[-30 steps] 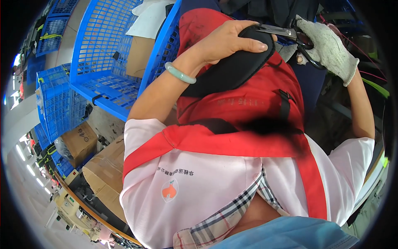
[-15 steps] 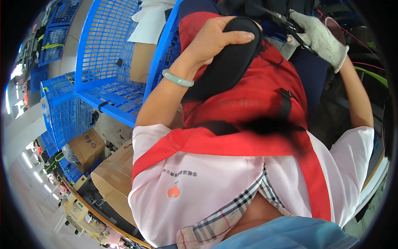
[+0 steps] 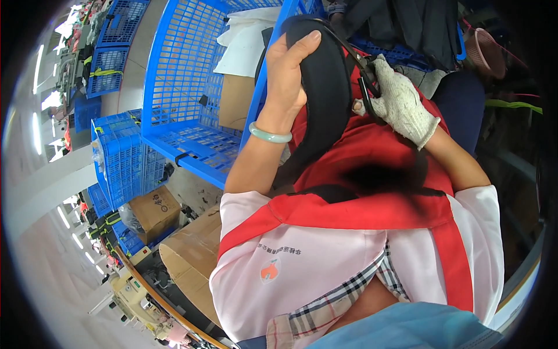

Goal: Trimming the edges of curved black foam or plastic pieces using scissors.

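Your left hand [image 3: 287, 74] clamps its fingers on the black pad [image 3: 327, 96], seemingly steadying it beside the scissors [image 3: 365, 81] your right hand [image 3: 399, 103] grips.

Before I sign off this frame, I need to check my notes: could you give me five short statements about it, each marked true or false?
1. The left hand grips a black pad. True.
2. The scissors are in the left hand. False: the right hand holds them.
3. The right hand wears a white glove. True.
4. The apron is green. False: it is red.
5. A blue basket stands to the left. True.
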A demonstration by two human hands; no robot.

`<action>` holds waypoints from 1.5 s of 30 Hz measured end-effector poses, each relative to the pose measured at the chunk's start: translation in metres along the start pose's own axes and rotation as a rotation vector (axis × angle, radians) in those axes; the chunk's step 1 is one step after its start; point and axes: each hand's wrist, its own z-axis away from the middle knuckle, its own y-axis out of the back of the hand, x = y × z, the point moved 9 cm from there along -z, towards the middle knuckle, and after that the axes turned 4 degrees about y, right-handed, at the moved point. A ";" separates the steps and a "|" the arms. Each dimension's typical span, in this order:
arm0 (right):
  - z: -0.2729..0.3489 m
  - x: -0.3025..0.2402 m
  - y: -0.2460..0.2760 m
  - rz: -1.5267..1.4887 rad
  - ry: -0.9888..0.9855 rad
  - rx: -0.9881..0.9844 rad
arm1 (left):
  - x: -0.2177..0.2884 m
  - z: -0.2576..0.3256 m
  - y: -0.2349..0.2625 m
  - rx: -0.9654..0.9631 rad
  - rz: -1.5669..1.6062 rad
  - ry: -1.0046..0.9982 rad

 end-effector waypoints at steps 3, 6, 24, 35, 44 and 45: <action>-0.003 -0.002 0.001 -0.043 -0.052 -0.050 | 0.000 0.001 -0.003 -0.009 -0.002 -0.020; -0.003 0.002 0.005 -0.242 0.008 0.074 | 0.000 0.001 0.000 -0.026 -0.018 -0.027; -0.042 0.093 0.108 -0.750 0.195 0.474 | 0.051 0.096 -0.137 -0.426 -0.931 -0.938; -0.018 0.014 0.018 -1.014 -0.211 0.183 | -0.028 -0.005 -0.022 -0.092 0.181 -0.176; -0.022 0.017 0.012 -0.743 -0.199 0.183 | -0.035 -0.006 -0.003 -0.080 0.194 -0.168; -0.025 0.008 0.009 -0.803 -0.164 0.161 | -0.037 -0.006 -0.003 -0.079 0.218 -0.193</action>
